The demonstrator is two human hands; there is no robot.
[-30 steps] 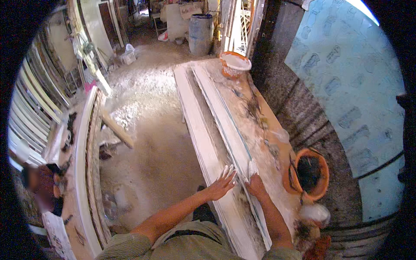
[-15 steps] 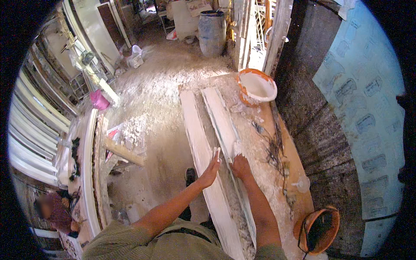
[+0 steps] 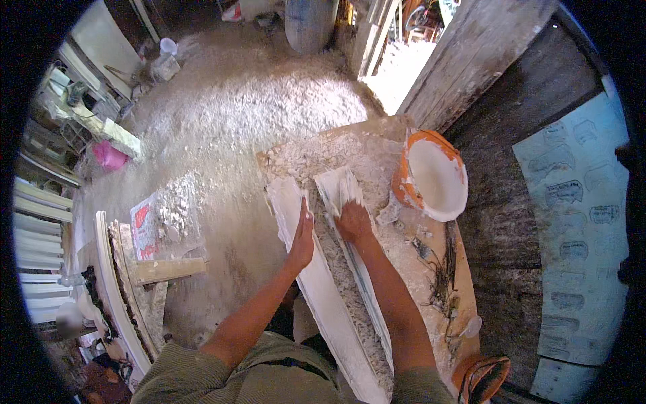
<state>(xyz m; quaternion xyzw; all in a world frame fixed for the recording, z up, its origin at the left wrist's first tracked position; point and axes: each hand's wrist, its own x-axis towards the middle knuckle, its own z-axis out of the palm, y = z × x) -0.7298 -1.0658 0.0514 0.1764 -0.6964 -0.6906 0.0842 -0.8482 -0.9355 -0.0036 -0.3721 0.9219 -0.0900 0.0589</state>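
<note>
Along the worktop (image 3: 424, 303) lie a left white strip (image 3: 323, 299) and a right white strip (image 3: 334, 183). My left hand (image 3: 303, 239), outstretched, at the former's inner edge; my right hand (image 3: 354, 221) on the latter, grip unclear.

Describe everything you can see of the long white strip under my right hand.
The long white strip is narrow and chalky, like plaster, though its material is not certain. It lies lengthwise on the dust-covered table, roughly parallel to another white strip, with a rough, crumbly gap between them. Its far end looks ragged, and a thin darker line shows along its left edge. Your right hand rests near that far end; hand and forearm hide much of the strip.
</note>
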